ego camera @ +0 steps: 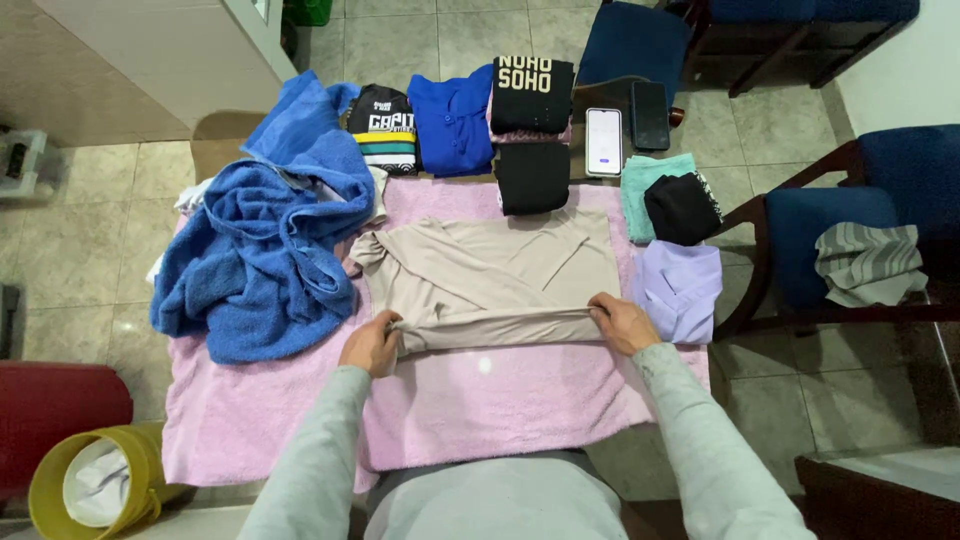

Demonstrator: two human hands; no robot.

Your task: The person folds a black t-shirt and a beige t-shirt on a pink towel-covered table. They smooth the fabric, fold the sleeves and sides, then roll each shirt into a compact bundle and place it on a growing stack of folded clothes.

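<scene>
Left of our grip lies a crumpled blue towel [262,262]. Our left hand [372,343] pinches the near-left edge of the beige shirt [490,280] — our right hand [622,322] clasps its near-right edge. The shirt lies flat on the pink towel [480,400], stretched between both hands — a lilac shirt [682,290] sits just right.

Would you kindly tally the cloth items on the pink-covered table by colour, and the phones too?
Beige shirt, held by left hand and right hand: 1
Blue: 2 (towel, shirt)
Black: 4
Teal: 1
Lilac: 1
Phones: 2
Total: 11
</scene>
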